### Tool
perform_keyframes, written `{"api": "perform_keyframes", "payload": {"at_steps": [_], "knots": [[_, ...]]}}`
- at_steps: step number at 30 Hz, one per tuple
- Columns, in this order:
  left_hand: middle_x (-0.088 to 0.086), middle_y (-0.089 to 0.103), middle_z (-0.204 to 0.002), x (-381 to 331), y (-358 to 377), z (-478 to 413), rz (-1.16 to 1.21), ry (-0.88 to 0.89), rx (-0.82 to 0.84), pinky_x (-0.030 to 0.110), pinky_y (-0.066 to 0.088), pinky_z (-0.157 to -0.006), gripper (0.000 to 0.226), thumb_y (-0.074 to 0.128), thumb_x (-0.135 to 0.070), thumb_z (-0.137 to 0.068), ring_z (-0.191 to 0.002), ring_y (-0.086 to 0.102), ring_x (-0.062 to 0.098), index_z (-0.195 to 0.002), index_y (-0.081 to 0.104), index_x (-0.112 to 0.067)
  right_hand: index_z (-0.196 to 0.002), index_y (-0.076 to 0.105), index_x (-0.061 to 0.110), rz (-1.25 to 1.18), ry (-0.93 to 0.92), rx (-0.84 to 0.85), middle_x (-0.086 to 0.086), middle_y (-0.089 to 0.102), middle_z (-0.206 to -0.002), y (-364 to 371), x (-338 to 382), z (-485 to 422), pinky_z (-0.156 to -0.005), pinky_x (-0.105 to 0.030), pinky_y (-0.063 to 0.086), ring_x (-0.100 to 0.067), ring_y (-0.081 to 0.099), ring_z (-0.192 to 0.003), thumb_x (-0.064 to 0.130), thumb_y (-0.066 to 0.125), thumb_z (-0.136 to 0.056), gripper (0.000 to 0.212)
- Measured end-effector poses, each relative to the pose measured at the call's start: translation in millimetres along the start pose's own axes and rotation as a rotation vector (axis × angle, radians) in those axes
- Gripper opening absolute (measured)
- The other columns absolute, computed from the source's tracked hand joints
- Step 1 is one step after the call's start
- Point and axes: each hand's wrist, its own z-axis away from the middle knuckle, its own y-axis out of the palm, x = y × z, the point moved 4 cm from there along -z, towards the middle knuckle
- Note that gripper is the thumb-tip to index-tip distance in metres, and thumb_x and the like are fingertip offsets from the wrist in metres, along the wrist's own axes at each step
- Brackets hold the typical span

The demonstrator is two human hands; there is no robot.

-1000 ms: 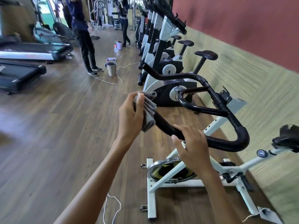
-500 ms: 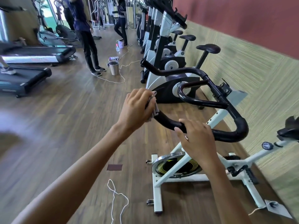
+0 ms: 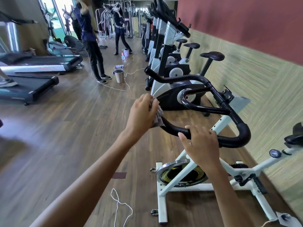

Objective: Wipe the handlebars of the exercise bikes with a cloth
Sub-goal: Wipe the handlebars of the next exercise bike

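Observation:
A white spin bike [image 3: 185,174] stands in front of me with black handlebars [image 3: 236,118]. My left hand [image 3: 141,113] is closed around a grey cloth [image 3: 158,115], pressing it over the near tip of the left handlebar. My right hand [image 3: 200,145] grips the same bar a little further along, fingers wrapped over the top. The bar's end is hidden under the cloth.
A row of upright exercise bikes [image 3: 170,66] lines the right wall behind this one. Two people [image 3: 91,40] stand on the wooden floor near a metal bucket [image 3: 119,76] and a spray bottle [image 3: 122,56]. Treadmills [image 3: 27,86] sit at left. A white cord [image 3: 120,203] lies by my feet.
My left hand has turned over the cloth, covering more of it, and slid along the handlebar's end. The right hand keeps its grip. The view has shifted slightly.

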Motion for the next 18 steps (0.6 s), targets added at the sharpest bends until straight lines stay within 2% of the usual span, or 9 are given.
{"api": "perform_keyframes", "payload": {"at_steps": [3, 6, 8, 10, 12, 13, 14, 16, 18], "knots": [[0.0, 0.06, -0.091, -0.7, 0.8, 10.4, -0.112, 0.127, -0.049, 0.024, 0.039, -0.077, 0.02, 0.048, -0.024, -0.099, -0.081, 0.051, 0.012, -0.091, 0.058, -0.009, -0.117, 0.062, 0.02, -0.039, -0.018, 0.003, 0.005, 0.064, -0.097, -2.1, 0.1, 0.3, -0.091, -0.037, 0.038, -0.017, 0.057, -0.09, 0.059, 0.023, -0.091, 0.061], [-0.01, 0.055, -0.073, 1.6, -3.7, -12.4, 0.036, 0.002, 0.061, 0.013, 0.037, -0.062, 0.023, 0.047, -0.025, -0.101, -0.065, 0.054, -0.002, -0.08, 0.052, -0.018, -0.117, 0.06, 0.024, -0.093, -0.017, 0.06, 0.007, 0.064, -0.1, -8.1, -5.1, -5.0, -0.095, -0.036, 0.036, -0.016, 0.056, -0.095, 0.057, 0.036, -0.094, 0.047], [-0.006, 0.059, -0.075, 1.2, -3.3, -10.4, -0.005, -0.016, 0.058, 0.021, 0.041, -0.065, 0.022, 0.048, -0.024, -0.1, -0.07, 0.056, 0.007, -0.082, 0.054, -0.015, -0.116, 0.059, 0.024, -0.098, 0.01, 0.076, 0.008, 0.062, -0.099, -9.1, -6.7, -5.1, -0.095, -0.035, 0.033, -0.015, 0.054, -0.094, 0.056, 0.04, -0.094, 0.043], [0.001, 0.065, -0.094, -5.4, 0.3, 8.8, -0.177, 0.173, -0.026, 0.034, 0.045, -0.075, 0.018, 0.05, -0.022, -0.099, -0.085, 0.057, 0.022, -0.091, 0.061, -0.01, -0.119, 0.058, 0.022, -0.06, 0.014, 0.052, 0.007, 0.061, -0.1, -6.7, -5.7, -0.9, -0.096, -0.036, 0.032, -0.016, 0.053, -0.096, 0.057, 0.039, -0.094, 0.047], [0.003, 0.066, -0.106, -1.5, -2.0, 16.8, -0.276, 0.379, -0.008, 0.038, 0.044, -0.081, 0.023, 0.047, -0.024, -0.1, -0.093, 0.056, 0.025, -0.099, 0.064, -0.009, -0.125, 0.057, 0.019, -0.031, 0.004, 0.038, 0.005, 0.062, -0.105, -4.8, -3.3, 2.6, -0.098, -0.038, 0.032, -0.018, 0.053, -0.1, 0.056, 0.039, -0.094, 0.052], [0.003, 0.065, -0.105, 1.2, -3.8, 10.8, -0.257, 0.422, 0.043, 0.037, 0.045, -0.082, 0.025, 0.045, -0.025, -0.101, -0.092, 0.055, 0.022, -0.099, 0.064, -0.009, -0.127, 0.056, 0.019, -0.03, 0.0, 0.045, 0.004, 0.062, -0.108, -4.5, -3.6, 2.4, -0.1, -0.038, 0.032, -0.018, 0.053, -0.102, 0.056, 0.039, -0.094, 0.053], [0.002, 0.064, -0.099, 2.9, -5.6, 2.2, -0.209, 0.411, 0.09, 0.033, 0.045, -0.08, 0.025, 0.044, -0.026, -0.101, -0.087, 0.054, 0.016, -0.098, 0.062, -0.009, -0.129, 0.054, 0.019, -0.038, -0.002, 0.061, 0.005, 0.061, -0.11, -5.1, -4.3, 1.9, -0.101, -0.038, 0.03, -0.018, 0.052, -0.104, 0.056, 0.039, -0.094, 0.052], [-0.005, 0.058, -0.083, 5.2, -8.5, -12.7, -0.043, 0.24, 0.132, 0.019, 0.042, -0.072, 0.021, 0.046, -0.025, -0.102, -0.073, 0.05, 0.002, -0.091, 0.057, -0.011, -0.131, 0.052, 0.021, -0.076, -0.001, 0.078, 0.005, 0.06, -0.113, -7.1, -6.1, 1.4, -0.104, -0.037, 0.027, -0.017, 0.05, -0.107, 0.055, 0.04, -0.094, 0.051], [-0.007, 0.056, -0.08, 5.7, -3.2, -8.8, 0.023, 0.112, 0.086, 0.013, 0.039, -0.068, 0.019, 0.047, -0.025, -0.101, -0.073, 0.052, 0.001, -0.089, 0.055, -0.013, -0.131, 0.051, 0.022, -0.101, 0.0, 0.075, 0.006, 0.059, -0.114, -7.8, -6.7, 2.7, -0.104, -0.036, 0.026, -0.016, 0.049, -0.108, 0.055, 0.041, -0.094, 0.051]]}}
